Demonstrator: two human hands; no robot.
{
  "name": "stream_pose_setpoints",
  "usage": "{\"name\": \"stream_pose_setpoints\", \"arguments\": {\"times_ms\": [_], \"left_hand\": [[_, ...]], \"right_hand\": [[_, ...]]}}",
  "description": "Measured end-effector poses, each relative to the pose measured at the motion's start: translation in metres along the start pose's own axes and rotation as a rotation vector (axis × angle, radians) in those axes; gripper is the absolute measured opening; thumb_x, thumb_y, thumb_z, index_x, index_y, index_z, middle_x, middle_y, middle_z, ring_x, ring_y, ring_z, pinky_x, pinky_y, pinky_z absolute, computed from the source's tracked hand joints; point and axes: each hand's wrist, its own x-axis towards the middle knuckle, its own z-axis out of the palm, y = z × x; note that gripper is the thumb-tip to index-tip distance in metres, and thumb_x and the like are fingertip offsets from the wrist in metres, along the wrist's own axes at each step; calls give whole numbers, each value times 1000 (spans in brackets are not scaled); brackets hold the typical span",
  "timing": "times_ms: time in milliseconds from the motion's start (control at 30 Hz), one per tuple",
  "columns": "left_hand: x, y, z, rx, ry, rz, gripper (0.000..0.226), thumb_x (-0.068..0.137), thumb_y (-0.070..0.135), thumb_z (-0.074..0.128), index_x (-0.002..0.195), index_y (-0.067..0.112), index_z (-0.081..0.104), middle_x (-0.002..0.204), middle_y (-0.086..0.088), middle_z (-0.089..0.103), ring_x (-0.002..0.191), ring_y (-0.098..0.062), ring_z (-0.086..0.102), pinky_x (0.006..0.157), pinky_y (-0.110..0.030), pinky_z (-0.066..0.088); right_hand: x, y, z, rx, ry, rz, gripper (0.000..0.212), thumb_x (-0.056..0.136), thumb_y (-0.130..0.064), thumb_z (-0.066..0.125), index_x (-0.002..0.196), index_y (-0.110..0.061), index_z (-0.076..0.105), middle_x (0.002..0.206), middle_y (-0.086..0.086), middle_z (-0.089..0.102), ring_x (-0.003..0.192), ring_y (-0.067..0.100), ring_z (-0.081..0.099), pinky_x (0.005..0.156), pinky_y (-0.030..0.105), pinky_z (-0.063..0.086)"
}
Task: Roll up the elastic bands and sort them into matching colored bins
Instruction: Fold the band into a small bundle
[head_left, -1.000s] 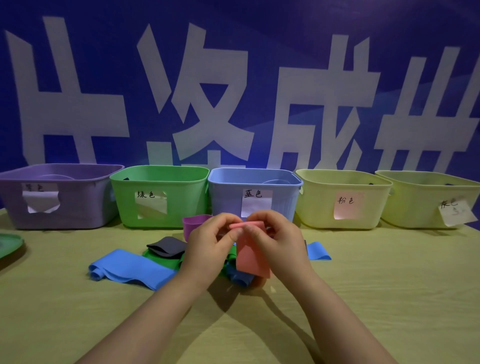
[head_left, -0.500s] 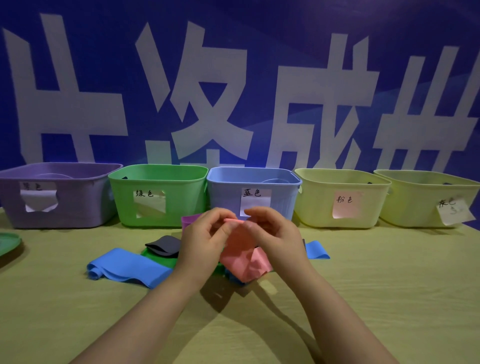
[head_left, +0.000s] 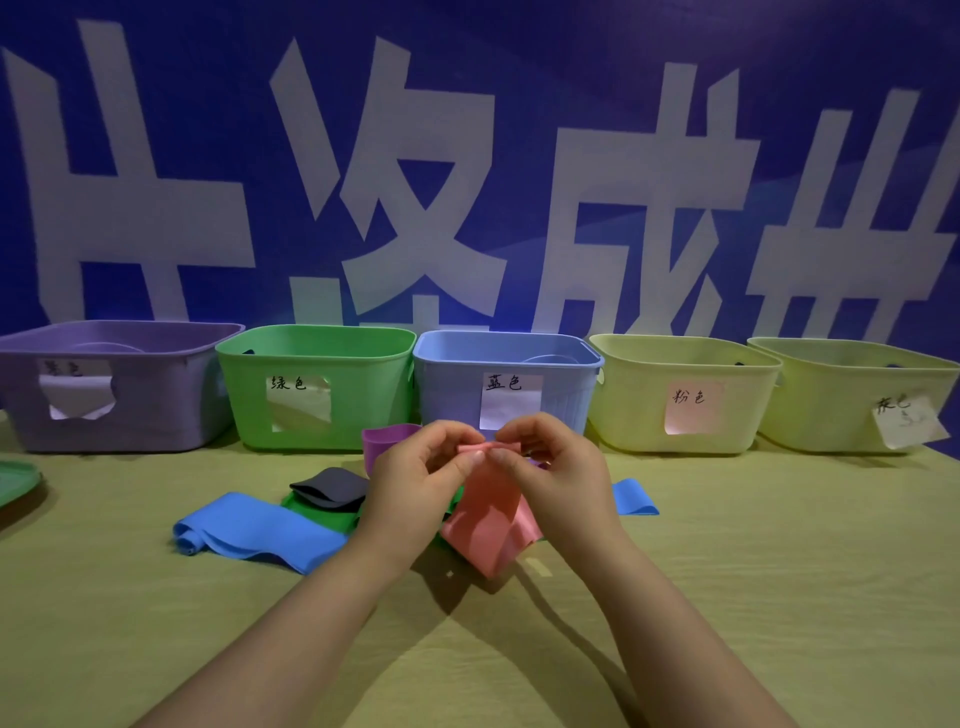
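Early on: rolling pink band (head_left: 488, 519), top edge pinched in left hand (head_left: 415, 483) and right hand (head_left: 556, 478) grip. Blue band (head_left: 260, 525), green band (head_left: 301, 506), grey band (head_left: 330, 488), purple band (head_left: 384, 441) loose on desk (head_left: 779, 571), not yet binned.

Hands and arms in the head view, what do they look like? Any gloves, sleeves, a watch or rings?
Both are bare. The left hand and right hand wear no gloves, and no ring shows on the visible fingers. The left forearm and right forearm are uncovered down to the frame's bottom edge: no sleeve, watch or bracelet in view.
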Motion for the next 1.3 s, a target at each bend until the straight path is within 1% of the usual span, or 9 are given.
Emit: {"name": "stream_pose_setpoints", "arguments": {"times_ms": [267,467,633,700,767,833,967,1100,1300], "left_hand": [[2,-5,-2,98,22,45,4,81,26,63,79,27,66,79,6,67,78,-10,63,73,-32,51],[3,-8,-2,138,18,82,6,76,32,60,81,30,63,76,6,67,76,-14,63,73,-40,52],[4,-11,-3,187,37,94,11,79,37,56,76,28,62,76,4,64,77,-16,60,70,-40,50],[4,-11,-4,207,45,96,12,82,33,58,74,26,62,75,3,63,76,-16,59,70,-40,49],[4,-11,-4,217,44,91,15,82,34,56,75,23,63,75,2,63,75,-17,59,68,-40,47],[4,-10,-4,224,39,83,24,80,38,51,76,18,63,73,1,63,73,-17,58,67,-38,46],[3,-7,-4,194,9,46,29,79,42,51,76,17,65,70,-1,65,69,-17,59,66,-37,46],[3,-7,-4,102,-3,16,7,79,28,70,84,30,65,84,5,68,82,-12,63,75,-31,51],[3,-9,-4,153,-2,94,22,76,11,71,81,31,65,76,8,66,76,-12,61,72,-35,50]], "right_hand": [[-2,-2,0,-97,-52,1,24,85,-22,62,66,-34,54,68,-11,60,67,0,53,60,10,37],[-1,0,-1,-215,-79,-73,13,88,-21,57,76,-22,58,75,-9,55,73,4,49,64,12,34],[-1,1,-1,-231,-125,-52,31,90,-38,48,82,-14,66,80,-2,57,84,15,52,76,32,41],[-1,2,-1,-210,-126,-26,25,92,-32,52,82,-15,66,84,1,60,84,16,54,78,36,44],[0,2,0,-126,-95,10,6,87,-29,59,84,-25,63,88,-4,62,83,7,56,76,24,46],[-1,2,1,-91,-74,28,8,83,-29,66,87,-32,60,89,-10,63,81,-1,56,69,9,42],[-1,1,1,-115,-68,17,18,83,-24,67,71,-36,59,78,-13,62,77,-1,56,66,9,40],[-1,-1,0,-169,-111,11,20,87,-22,59,71,-33,57,78,-13,58,76,1,53,66,12,38],[-1,-3,-1,-229,-165,-24,16,91,-25,54,86,-16,66,83,-4,59,82,12,53,75,30,42]]}}
